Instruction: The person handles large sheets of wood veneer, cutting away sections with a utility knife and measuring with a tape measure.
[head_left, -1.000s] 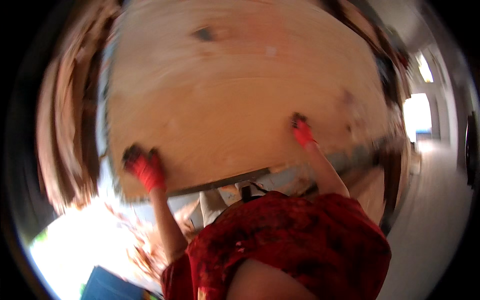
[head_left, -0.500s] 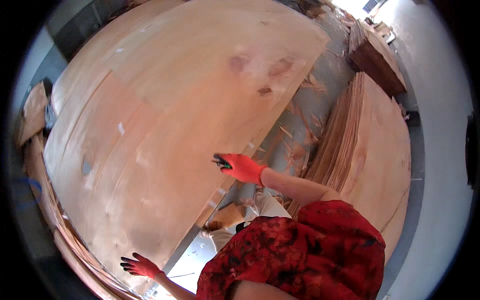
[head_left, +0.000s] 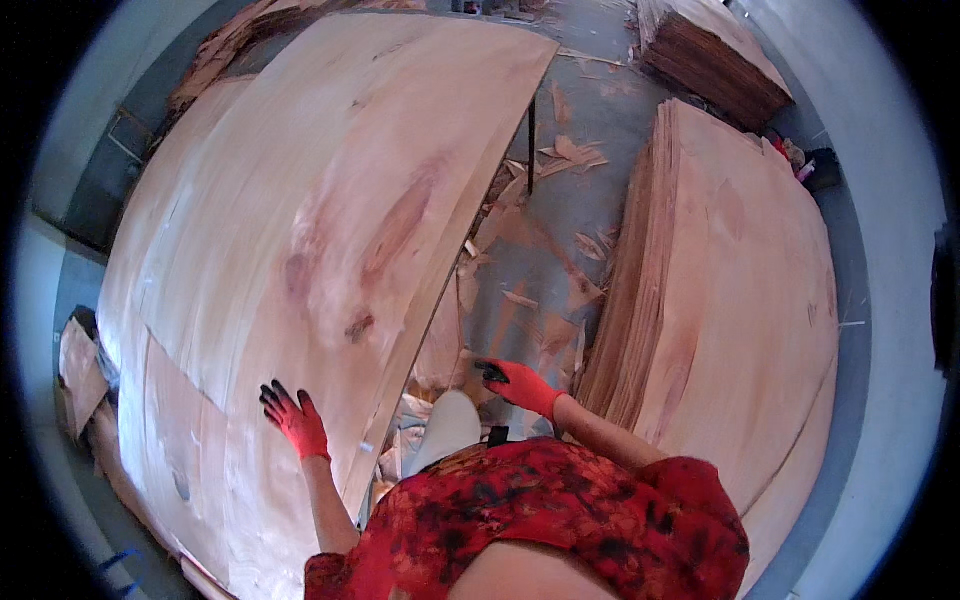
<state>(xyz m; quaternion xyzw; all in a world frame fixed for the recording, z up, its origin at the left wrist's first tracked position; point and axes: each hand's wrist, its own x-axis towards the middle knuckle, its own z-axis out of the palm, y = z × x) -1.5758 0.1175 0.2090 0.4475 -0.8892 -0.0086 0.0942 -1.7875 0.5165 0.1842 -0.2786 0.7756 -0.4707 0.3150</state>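
A wide sheet of pale wood veneer point(head_left: 250, 230) with brown knots lies before me on a raised work surface. Over its near part is my left hand point(head_left: 300, 428) in an orange glove with black fingertips, palm down and fingers spread. Whether it touches the wood I cannot tell. My right hand point(head_left: 522, 388), gloved the same way, is off the sheet's right edge, above the gap beside it. Its fingers are curled closed, and what they hold, if anything, does not show clearly.
To the right stands a tall stack of veneer sheets point(head_left: 740, 260), with another stack point(head_left: 712, 50) beyond it. Torn veneer scraps point(head_left: 572, 155) litter the grey floor between. A dark table leg point(head_left: 531, 140) shows under the sheet's far right edge. More veneer point(head_left: 82, 375) lies at left.
My left hand has moved forward and up over the sheet. The right hand has drawn back from above the sheet to the gap at its right. My view has shifted too.
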